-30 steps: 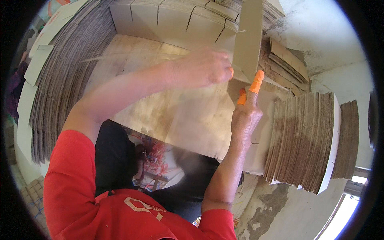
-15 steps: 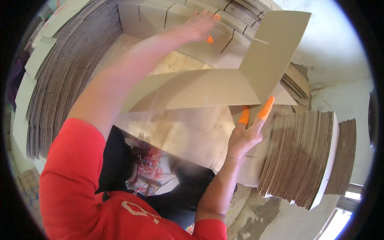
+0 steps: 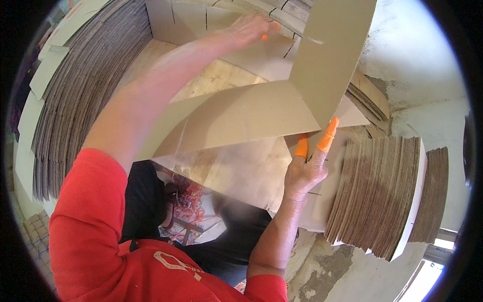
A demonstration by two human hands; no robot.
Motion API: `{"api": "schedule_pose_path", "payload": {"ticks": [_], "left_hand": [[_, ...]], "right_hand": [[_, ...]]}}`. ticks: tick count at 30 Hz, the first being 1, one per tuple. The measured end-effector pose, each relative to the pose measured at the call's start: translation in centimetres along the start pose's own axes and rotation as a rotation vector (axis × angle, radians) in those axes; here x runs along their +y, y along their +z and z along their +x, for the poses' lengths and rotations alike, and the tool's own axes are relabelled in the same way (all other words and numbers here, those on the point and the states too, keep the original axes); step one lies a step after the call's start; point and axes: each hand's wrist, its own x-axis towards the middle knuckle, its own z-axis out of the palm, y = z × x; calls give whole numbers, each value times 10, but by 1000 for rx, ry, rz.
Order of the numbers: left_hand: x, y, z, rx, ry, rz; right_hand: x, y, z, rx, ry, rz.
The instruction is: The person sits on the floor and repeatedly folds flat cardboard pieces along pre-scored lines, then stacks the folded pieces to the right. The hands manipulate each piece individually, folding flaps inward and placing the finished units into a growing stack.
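Observation:
My right hand [image 3: 306,175] pinches the near corner of a brown cardboard sheet [image 3: 241,113] between fingers wearing orange finger covers. This sheet bends, with one panel spreading left and another panel [image 3: 329,55] standing up toward the top of the view. My left hand [image 3: 252,30] reaches far across to a row of slotted cardboard pieces [image 3: 188,17]. Its fingers are curled, and two orange-covered fingertips come close together at the top edge of the row. What lies between those fingertips is too small to make out.
A wooden board [image 3: 231,166] lies in front of me. A tall cardboard stack [image 3: 85,85] rises at the left, and another stack [image 3: 377,191] stands at the right beside a pale wall [image 3: 427,75]. Below the board are red scraps [image 3: 188,199] on the floor.
The bent cardboard has shifted up and slightly left, with my right hand following at its corner. My left hand's orange-tipped fingers have drawn closer together at the far row.

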Motion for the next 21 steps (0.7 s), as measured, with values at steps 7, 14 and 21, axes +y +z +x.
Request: {"api": "schedule_pose_path", "payload": {"ticks": [7, 14, 21], "left_hand": [[17, -23, -8, -50, 229, 127], [29, -34, -20, 107, 326, 200], [52, -37, -33, 150, 436, 153]], "right_hand": [[1, -3, 2, -4, -51, 70], [0, -23, 0, -42, -4, 62], [4, -42, -5, -93, 37, 21]]}}
